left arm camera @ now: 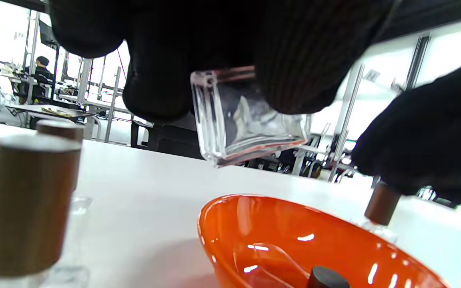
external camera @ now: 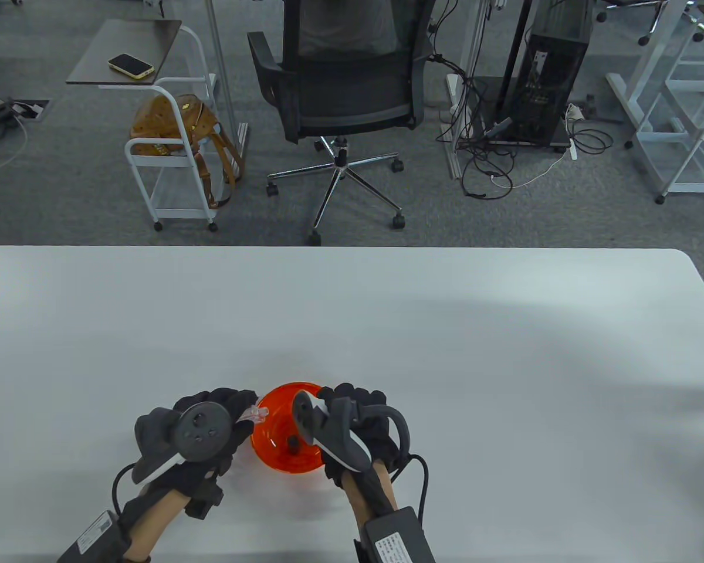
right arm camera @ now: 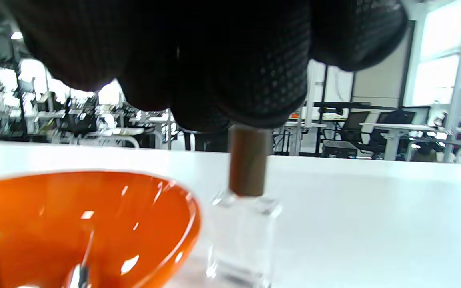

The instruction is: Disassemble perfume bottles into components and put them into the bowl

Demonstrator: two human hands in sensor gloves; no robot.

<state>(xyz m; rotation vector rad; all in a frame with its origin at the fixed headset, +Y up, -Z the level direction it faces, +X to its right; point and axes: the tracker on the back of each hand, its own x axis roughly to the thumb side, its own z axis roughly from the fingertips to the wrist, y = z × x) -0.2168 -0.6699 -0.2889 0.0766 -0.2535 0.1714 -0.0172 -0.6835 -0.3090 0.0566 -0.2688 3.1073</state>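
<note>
bowl (left arm camera: 254, 224): glossy orange plastic | bottle (right arm camera: 242, 236): clear glass, matt wood-look cap (right arm camera: 247, 168) | table (external camera: 387, 328): smooth white

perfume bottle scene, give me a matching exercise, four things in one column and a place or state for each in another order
Things:
1. clear bottle body
2. orange bowl
3. capped bottle
4. dark cap

Places or states:
A. lying inside the bowl
B. standing on the table beside the bowl, under the right hand
C. held above the bowl by the left hand
D. on the white table between the two hands

Pairs: 1-C, 2-D, 3-B, 4-A
</note>
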